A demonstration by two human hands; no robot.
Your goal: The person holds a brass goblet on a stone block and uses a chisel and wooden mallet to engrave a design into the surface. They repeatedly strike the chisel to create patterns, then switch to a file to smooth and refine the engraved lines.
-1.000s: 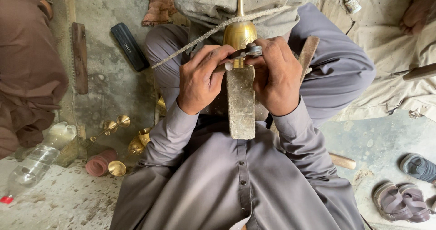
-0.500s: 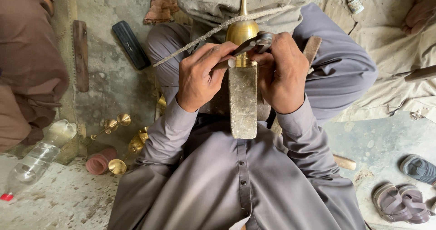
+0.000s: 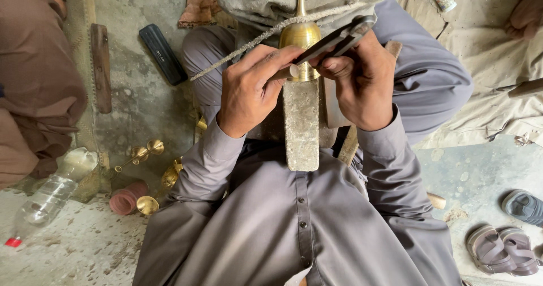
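Both my hands grip a long dark metal file (image 3: 334, 40) laid slantwise across a round brass piece (image 3: 300, 37). My left hand (image 3: 251, 91) pinches the file's lower end and my right hand (image 3: 362, 79) holds its upper end. The brass piece sits on a thin brass spindle at the top of a grey stone-like block (image 3: 301, 125) that stands between my knees. A rough cord (image 3: 254, 40) runs from the left up past the brass piece.
Another person in brown clothing (image 3: 34, 77) sits at the left. On the floor lie a dark flat case (image 3: 163, 54), a wooden-handled tool (image 3: 102, 65), several small brass parts (image 3: 144, 150), a pink cup (image 3: 127, 198), a plastic bottle (image 3: 48, 198) and sandals (image 3: 503, 246).
The file has slid up and to the right across the brass piece, and both hands have moved with it.
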